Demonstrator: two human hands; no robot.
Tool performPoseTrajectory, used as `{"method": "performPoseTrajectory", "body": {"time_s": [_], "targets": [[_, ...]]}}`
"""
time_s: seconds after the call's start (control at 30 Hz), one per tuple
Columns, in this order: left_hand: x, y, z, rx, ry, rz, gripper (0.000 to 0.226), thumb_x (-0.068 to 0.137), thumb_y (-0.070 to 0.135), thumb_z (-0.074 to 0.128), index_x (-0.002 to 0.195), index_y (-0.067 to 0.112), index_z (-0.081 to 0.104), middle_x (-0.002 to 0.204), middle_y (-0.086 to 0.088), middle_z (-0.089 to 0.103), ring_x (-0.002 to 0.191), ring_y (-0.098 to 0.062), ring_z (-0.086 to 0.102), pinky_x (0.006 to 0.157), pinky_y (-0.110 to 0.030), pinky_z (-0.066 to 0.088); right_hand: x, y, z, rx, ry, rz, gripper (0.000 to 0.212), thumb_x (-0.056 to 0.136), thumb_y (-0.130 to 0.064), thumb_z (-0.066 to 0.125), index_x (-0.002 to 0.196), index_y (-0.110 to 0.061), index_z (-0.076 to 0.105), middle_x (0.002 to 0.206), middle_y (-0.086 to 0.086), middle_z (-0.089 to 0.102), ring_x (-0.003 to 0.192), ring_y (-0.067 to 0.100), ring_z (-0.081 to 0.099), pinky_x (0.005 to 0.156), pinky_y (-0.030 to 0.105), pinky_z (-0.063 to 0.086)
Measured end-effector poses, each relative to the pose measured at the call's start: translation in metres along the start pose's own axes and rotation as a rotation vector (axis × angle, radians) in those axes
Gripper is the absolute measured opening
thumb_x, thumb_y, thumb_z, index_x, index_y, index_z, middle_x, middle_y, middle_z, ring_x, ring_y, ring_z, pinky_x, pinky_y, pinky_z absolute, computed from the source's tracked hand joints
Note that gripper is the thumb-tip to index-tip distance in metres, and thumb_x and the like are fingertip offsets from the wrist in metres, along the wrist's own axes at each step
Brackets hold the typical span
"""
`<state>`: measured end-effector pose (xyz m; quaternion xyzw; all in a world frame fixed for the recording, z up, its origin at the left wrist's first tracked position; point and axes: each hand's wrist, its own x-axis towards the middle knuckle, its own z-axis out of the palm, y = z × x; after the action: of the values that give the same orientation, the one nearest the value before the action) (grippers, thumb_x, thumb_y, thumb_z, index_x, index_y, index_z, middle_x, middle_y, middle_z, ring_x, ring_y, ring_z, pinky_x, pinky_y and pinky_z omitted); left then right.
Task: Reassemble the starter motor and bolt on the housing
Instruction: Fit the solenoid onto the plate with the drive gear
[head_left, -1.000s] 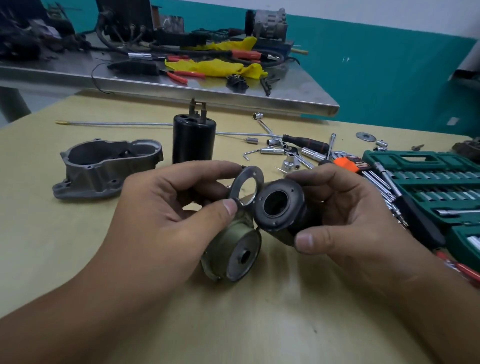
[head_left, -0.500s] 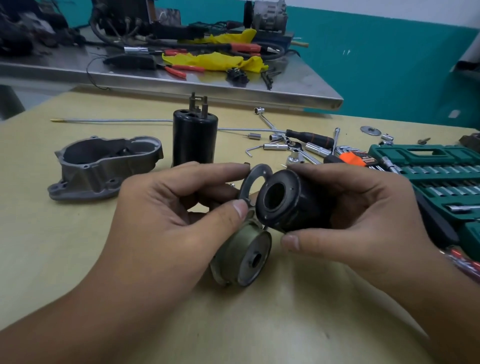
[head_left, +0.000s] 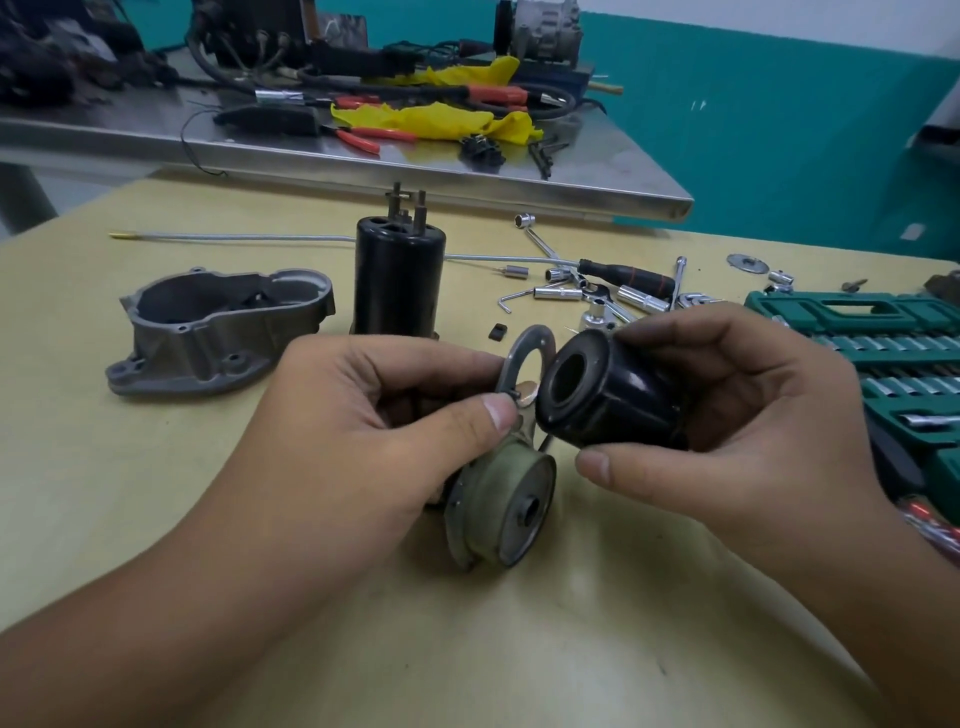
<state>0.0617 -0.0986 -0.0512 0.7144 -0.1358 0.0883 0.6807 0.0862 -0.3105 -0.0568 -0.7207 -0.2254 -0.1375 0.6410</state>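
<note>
My left hand (head_left: 374, 415) pinches a flat metal ring plate (head_left: 519, 358) between thumb and fingers, above a greenish wound coil (head_left: 493, 506) whose lower edge is near the table. My right hand (head_left: 727, 410) grips a black cylindrical cup (head_left: 608, 395), its open mouth facing the ring and almost touching it. A tall black motor body (head_left: 399, 280) with terminal studs stands upright behind my hands. The grey cast housing (head_left: 218, 327) lies open side up at the left.
Loose sockets, a ratchet and a black-handled driver (head_left: 628, 273) lie scattered at the back right. A green socket set case (head_left: 883, 364) fills the right edge. A steel bench (head_left: 363, 156) with pliers, yellow rags and cables stands behind. A thin rod (head_left: 234, 238) lies across the table.
My right hand has tilted the black cup and brought its mouth closer to the ring plate. The left hand has turned the ring slightly; the view has shifted a little.
</note>
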Motion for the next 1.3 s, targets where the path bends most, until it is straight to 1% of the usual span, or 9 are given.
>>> {"method": "performPoseTrajectory", "body": {"time_s": [0.17,0.3,0.37,0.5,0.77,0.87,1.03,1.17,1.3], "targets": [[0.002,-0.004,-0.003,0.001,0.002,-0.045,0.019,0.072,0.022,0.078,0.086,0.033,0.085,0.062,-0.003,0.072,0.047,-0.007,0.055,0.047,-0.018,0.045,0.0,-0.001,0.008,-0.054,0.026,-0.057,0.063,0.049,-0.006,0.092,0.107,-0.021,0.073,0.103,0.002,0.079,0.094,0.019,0.077,0.079,0.028,0.061],[0.005,-0.007,-0.005,-0.021,0.005,-0.064,0.019,0.075,0.022,0.074,0.088,0.031,0.085,0.062,-0.004,0.07,0.046,-0.011,0.052,0.046,-0.021,0.044,0.001,-0.007,0.011,-0.166,0.042,-0.077,0.062,0.055,-0.012,0.092,0.114,-0.022,0.074,0.106,-0.001,0.079,0.101,0.02,0.076,0.085,0.041,0.063],[0.006,-0.008,-0.005,-0.042,0.014,-0.08,0.02,0.074,0.021,0.075,0.09,0.027,0.085,0.063,-0.004,0.071,0.046,-0.011,0.052,0.046,-0.021,0.045,0.003,-0.011,0.011,-0.228,0.033,-0.051,0.062,0.055,-0.016,0.092,0.114,-0.026,0.073,0.105,-0.007,0.078,0.1,0.014,0.075,0.084,0.035,0.063],[0.006,-0.005,-0.003,0.005,0.008,-0.066,0.019,0.078,0.013,0.085,0.091,0.026,0.085,0.066,-0.005,0.074,0.046,-0.009,0.053,0.047,-0.02,0.046,0.006,-0.011,0.009,-0.21,-0.001,0.053,0.053,0.056,-0.019,0.09,0.104,-0.023,0.068,0.097,-0.008,0.078,0.086,0.012,0.076,0.068,0.023,0.061],[0.008,-0.006,-0.003,0.08,0.011,0.0,0.024,0.085,0.005,0.08,0.087,0.029,0.084,0.055,0.003,0.067,0.044,-0.005,0.054,0.044,-0.018,0.043,0.009,-0.003,0.011,-0.054,0.096,0.189,0.037,0.071,-0.034,0.088,0.097,-0.014,0.071,0.086,0.017,0.074,0.06,0.038,0.07,0.038,0.044,0.055],[0.006,-0.004,-0.004,0.18,0.001,0.074,0.021,0.08,0.019,0.077,0.09,0.037,0.082,0.068,0.008,0.075,0.06,-0.007,0.068,0.054,-0.025,0.055,0.007,-0.006,0.015,-0.026,0.117,0.153,0.029,0.076,-0.037,0.079,0.093,-0.016,0.072,0.084,0.017,0.073,0.057,0.038,0.069,0.036,0.042,0.053],[0.008,-0.005,-0.008,0.31,0.009,0.15,0.014,0.08,0.019,0.072,0.082,0.028,0.082,0.07,0.018,0.073,0.064,0.006,0.063,0.061,-0.01,0.048,0.005,-0.01,0.023,-0.04,0.127,0.137,0.036,0.07,-0.041,0.08,0.099,-0.02,0.078,0.084,0.003,0.077,0.058,0.021,0.072,0.044,0.029,0.055],[0.009,-0.012,-0.009,0.146,-0.01,0.023,0.006,0.085,0.01,0.083,0.084,0.016,0.082,0.075,0.005,0.077,0.072,-0.01,0.072,0.066,-0.031,0.059,0.005,-0.007,0.019,-0.027,0.066,0.145,0.048,0.064,-0.037,0.091,0.109,-0.024,0.077,0.091,-0.002,0.08,0.07,0.014,0.075,0.061,0.025,0.061],[0.006,-0.016,-0.009,0.032,0.019,-0.033,0.014,0.072,0.02,0.08,0.085,0.014,0.081,0.082,-0.004,0.079,0.08,-0.02,0.077,0.074,-0.029,0.062,0.005,-0.004,0.005,-0.03,-0.107,0.165,0.058,0.066,-0.014,0.085,0.121,-0.028,0.073,0.109,-0.004,0.078,0.103,0.016,0.074,0.088,0.029,0.06]]}}
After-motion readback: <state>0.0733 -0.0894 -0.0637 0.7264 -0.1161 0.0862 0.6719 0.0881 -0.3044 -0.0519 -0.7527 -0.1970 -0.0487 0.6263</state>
